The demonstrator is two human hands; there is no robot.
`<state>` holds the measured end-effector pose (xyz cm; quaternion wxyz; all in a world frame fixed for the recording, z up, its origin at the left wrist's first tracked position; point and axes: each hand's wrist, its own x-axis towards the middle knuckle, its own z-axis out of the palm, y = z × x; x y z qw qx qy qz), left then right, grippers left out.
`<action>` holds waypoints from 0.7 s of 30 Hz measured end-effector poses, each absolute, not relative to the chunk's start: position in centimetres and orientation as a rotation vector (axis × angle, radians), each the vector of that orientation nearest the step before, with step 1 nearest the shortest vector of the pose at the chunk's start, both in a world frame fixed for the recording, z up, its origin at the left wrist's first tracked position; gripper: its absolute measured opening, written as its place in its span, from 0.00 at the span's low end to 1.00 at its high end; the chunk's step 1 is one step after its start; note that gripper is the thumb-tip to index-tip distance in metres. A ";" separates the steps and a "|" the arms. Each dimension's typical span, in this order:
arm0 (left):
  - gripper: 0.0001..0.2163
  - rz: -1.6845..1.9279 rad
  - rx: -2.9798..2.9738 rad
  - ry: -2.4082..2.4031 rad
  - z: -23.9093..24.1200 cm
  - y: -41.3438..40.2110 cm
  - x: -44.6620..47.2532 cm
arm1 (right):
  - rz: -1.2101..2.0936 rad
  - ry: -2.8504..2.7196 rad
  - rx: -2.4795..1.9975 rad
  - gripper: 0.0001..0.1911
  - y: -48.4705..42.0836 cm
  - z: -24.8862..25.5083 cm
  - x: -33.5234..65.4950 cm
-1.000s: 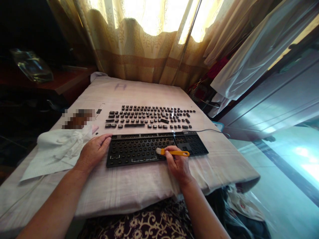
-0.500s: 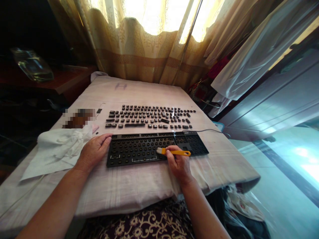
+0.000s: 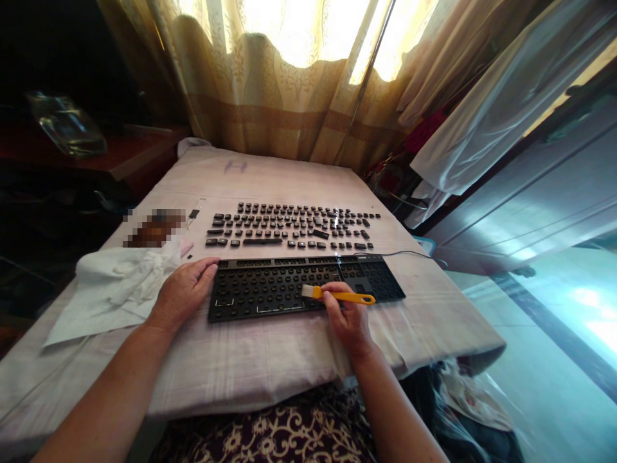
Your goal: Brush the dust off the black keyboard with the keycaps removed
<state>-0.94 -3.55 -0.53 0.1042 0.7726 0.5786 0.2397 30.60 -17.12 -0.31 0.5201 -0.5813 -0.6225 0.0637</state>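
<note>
Little has moved since the earlier frame: our right hand still pinches the one yellow-handled brush at mid-handle, bristles on the bare keyboard frame, which has edged slightly right under it. Our left hand lies flat with fingers loosely spread, bracing the frame's left end on the cloth-covered bench. We judge the brush light, stiff in the handle, soft at the tip, and the frame light and rigid; we count one brush, one frame, one white cloth, and many loose keycaps in about five rows beyond.
</note>
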 end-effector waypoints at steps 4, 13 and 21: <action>0.24 0.695 2.272 1.703 -0.3 -3.6 -0.9 | 0.160 -1.494 -1.392 0.07 -17.1 -0.3 30.5; 0.24 0.719 2.261 1.699 -0.2 -3.7 -0.8 | 0.029 -1.471 -1.486 0.08 -17.0 -0.5 30.8; 0.25 0.689 2.282 1.709 0.0 -3.8 -0.7 | 0.017 -1.559 -1.406 0.07 -16.9 -0.5 30.4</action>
